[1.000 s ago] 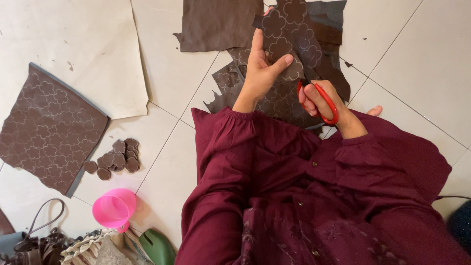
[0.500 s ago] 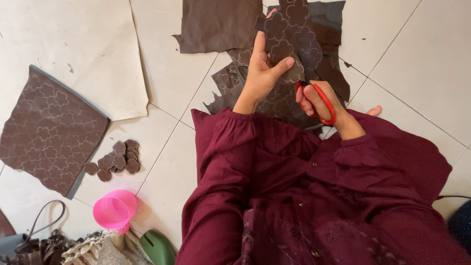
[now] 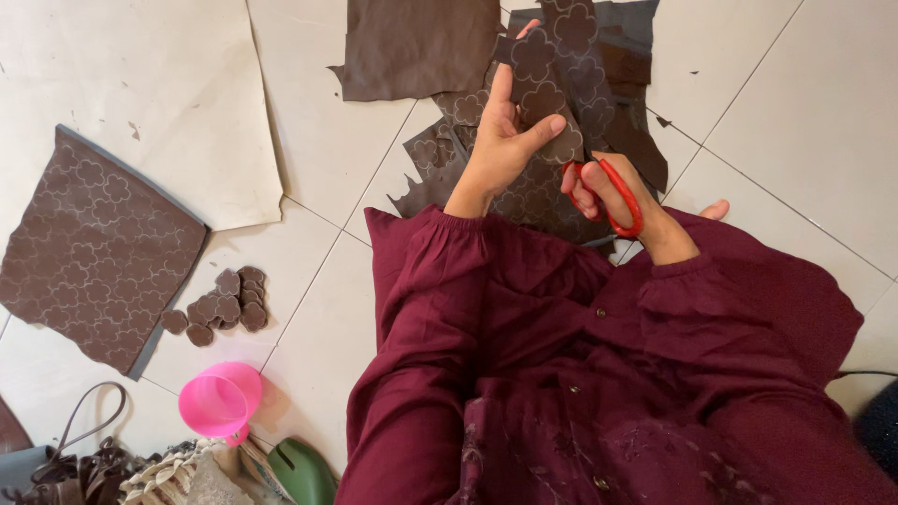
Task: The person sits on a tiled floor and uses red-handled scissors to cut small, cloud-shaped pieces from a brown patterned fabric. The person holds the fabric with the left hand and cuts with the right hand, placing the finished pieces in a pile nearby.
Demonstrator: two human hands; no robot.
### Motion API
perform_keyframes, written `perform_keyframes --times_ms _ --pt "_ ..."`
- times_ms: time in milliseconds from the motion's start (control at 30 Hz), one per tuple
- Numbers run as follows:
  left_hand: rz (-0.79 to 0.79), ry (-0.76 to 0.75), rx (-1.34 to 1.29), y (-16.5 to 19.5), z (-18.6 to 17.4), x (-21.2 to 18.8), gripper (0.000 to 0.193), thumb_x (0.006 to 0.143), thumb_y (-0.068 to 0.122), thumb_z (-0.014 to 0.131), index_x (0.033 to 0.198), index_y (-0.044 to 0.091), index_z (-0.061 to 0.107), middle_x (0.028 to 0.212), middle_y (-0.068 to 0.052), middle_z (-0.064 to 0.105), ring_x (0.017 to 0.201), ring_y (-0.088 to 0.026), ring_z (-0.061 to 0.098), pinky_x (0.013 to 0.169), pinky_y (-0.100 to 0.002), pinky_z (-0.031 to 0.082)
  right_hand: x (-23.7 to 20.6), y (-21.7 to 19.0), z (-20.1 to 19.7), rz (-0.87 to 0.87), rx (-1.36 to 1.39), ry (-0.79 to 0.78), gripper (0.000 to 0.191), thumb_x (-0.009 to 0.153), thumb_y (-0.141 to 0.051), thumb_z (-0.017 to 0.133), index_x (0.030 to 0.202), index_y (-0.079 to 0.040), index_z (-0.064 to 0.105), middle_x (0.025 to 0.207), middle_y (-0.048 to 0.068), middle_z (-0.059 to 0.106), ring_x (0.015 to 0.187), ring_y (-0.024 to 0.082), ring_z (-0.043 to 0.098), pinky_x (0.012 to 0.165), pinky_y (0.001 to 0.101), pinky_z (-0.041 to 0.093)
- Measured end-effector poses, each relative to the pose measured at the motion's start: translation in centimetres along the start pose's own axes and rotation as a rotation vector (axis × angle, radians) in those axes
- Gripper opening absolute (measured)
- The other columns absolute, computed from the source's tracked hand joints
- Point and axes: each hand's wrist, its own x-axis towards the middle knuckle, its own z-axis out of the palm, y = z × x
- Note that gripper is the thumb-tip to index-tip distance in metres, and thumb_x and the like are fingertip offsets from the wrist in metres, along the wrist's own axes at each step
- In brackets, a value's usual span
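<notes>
One brown leather sheet (image 3: 552, 65) stamped with flower outlines, held up over the tile floor (image 3: 795, 103). Left hand (image 3: 510, 140) pinches it, thumb on top. Right hand (image 3: 608, 192) closed through red scissors (image 3: 622, 196). Cut flower pieces (image 3: 220, 307) piled left, pink cup (image 3: 220, 400) nearby.

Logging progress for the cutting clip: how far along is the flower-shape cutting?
Done: a small pile of cut brown pieces lies on the tiled floor. In hand: the left hand holds a marked brown sheet while the right hand works red scissors at it. Left: the large marked sheet at the far left looks uncut, with many outlines, so most cutting seems to remain.
</notes>
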Motion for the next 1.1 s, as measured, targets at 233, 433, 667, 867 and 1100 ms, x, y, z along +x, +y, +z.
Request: perform_keyframes --times_ms 233,433,667,867,1100 --pt "-0.011 -0.002 -0.012 0.2 0.4 0.2 0.089 0.097 -0.009 0.075 0.167 0.011 0.023 0.153 -0.004 0.046 0.134 -0.013 0.052 0.113 -0.031 0.048 0.1 0.4 0.1 0.075 -0.040 0.105 0.065 0.098 -0.067 0.053 0.086 -0.003 0.060 0.060 -0.001 0.047 0.049 0.008 0.044 0.046 0.0241 0.037" --pt "-0.097 0.270 -0.116 -0.2 -0.1 0.1 0.048 0.097 0.006 0.077 0.139 -0.001 0.055 0.125 -0.009 0.069 0.110 -0.016 0.066 0.095 -0.032 0.057 0.2 0.1 0.1 0.169 -0.275 0.151 0.064 0.093 -0.069 0.057 0.085 -0.005 0.063 0.061 -0.003 0.050 0.050 0.007 0.047 0.047 0.0231 0.040" --pt "0.029 0.378 -0.054 -1.4 -0.5 0.8 0.019 0.103 0.005 0.075 0.119 -0.003 0.070 0.106 -0.002 0.072 0.093 -0.008 0.063 0.082 -0.025 0.052 0.4 0.1 0.5 0.136 -0.183 0.085 0.068 0.093 -0.073 0.053 0.092 -0.005 0.064 0.063 -0.003 0.050 0.052 0.007 0.049 0.049 0.0222 0.042" --pt "0.085 0.278 -0.027 -0.9 -0.1 0.3 0.051 0.103 0.004 0.074 0.150 0.006 0.055 0.106 0.005 0.067 0.094 -0.002 0.057 0.086 -0.018 0.047 0.0 0.3 0.2 0.110 -0.132 0.073 0.070 0.096 -0.071 0.052 0.091 -0.002 0.062 0.063 -0.002 0.049 0.051 0.007 0.046 0.048 0.0226 0.039" --pt "0.107 0.271 -0.001 -1.1 0.1 0.5 0.050 0.104 0.002 0.072 0.151 0.005 0.054 0.108 0.003 0.068 0.097 -0.003 0.059 0.087 -0.019 0.049 -0.1 0.5 0.3 0.098 -0.075 0.079 0.067 0.099 -0.066 0.054 0.087 0.000 0.061 0.061 -0.001 0.049 0.050 0.008 0.045 0.046 0.0233 0.038"
